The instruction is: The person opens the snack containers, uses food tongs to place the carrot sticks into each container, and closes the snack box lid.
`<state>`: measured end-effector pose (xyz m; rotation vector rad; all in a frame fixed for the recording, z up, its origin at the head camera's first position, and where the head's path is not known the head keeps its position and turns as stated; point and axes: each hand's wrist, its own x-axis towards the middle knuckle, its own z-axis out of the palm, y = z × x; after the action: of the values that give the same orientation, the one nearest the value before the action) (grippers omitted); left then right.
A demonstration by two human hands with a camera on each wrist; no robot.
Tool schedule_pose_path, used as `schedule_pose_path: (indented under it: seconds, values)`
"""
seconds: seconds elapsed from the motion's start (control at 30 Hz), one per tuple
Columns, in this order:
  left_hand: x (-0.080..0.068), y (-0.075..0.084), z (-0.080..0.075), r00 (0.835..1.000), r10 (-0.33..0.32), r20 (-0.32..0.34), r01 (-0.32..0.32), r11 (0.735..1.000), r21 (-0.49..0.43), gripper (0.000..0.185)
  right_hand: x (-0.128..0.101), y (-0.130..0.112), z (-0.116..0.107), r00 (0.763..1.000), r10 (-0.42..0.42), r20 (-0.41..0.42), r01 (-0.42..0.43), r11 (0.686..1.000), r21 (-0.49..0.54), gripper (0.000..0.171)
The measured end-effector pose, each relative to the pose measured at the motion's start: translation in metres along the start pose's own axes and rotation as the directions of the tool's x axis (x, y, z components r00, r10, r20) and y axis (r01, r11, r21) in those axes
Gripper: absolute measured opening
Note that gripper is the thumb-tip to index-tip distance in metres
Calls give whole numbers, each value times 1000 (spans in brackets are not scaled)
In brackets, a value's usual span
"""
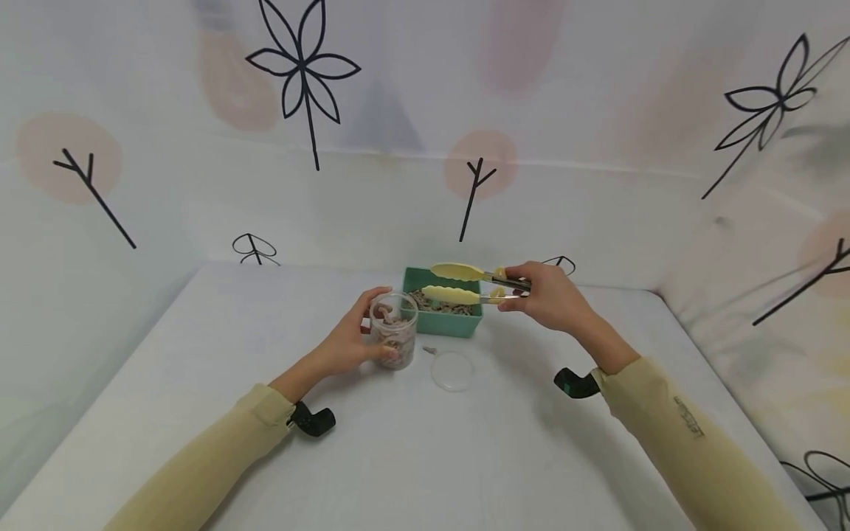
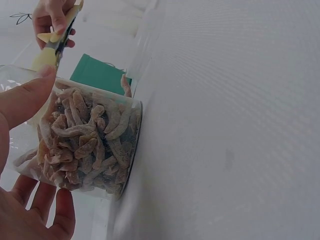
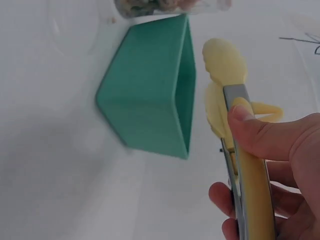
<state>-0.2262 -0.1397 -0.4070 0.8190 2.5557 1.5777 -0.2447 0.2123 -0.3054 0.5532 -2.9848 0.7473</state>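
The left hand (image 1: pixel 345 343) gripped a clear jar (image 1: pixel 395 330) of brownish pieces, standing on the worktop (image 1: pixel 465 457) just before the green box (image 1: pixel 443 323). The right hand (image 1: pixel 547 295) clasped yellow tongs (image 1: pixel 458 284), tips apart, above that box.

Looks like a small staged recording booth rather than a lived-in room: a plain white worktop (image 1: pixel 199 354) closed in on three sides by draped cloth walls (image 1: pixel 598 110) printed with black line-drawn leaves and twigs over pale pink and grey blotches. Shows soft creases and a sagging seam where the cloth meets the worktop, pointing to a hung backdrop and not built walls. Carries only a few props at the middle, a green bin (image 1: pixel 443 313), a clear jar (image 1: pixel 395 329) and a round lid (image 1: pixel 452 371).
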Motion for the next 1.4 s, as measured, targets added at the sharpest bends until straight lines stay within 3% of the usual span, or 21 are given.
schedule_pose_path:
  seconds: [0.27, 0.6, 0.9, 1.13, 1.4]
  values:
    - [0, 0, 0, 1000, 5, 0, -5, 1000, -10, 101, 18, -2, 3, 997, 1, 79, 18, 970, -241, 72]
    - [-1, 6, 2, 1000, -10, 9, 10, 1000, -13, 100, 41, -20, 10, 978, 13, 210, 63, 935, -350, 72]
    - [-2, 1, 3, 1000, 9, 3, -9, 1000, -10, 103, 57, -28, 18, 953, 84, 292, 18, 944, -329, 71]
    - [-3, 1, 1, 1000, 8, -7, -8, 1000, -9, 102, 61, -21, 27, 961, -23, 275, 98, 960, -264, 62]
    - [-2, 1, 3, 1000, -4, -9, 4, 1000, -7, 103, 52, -15, 33, 977, -71, 201, 120, 963, -243, 46]
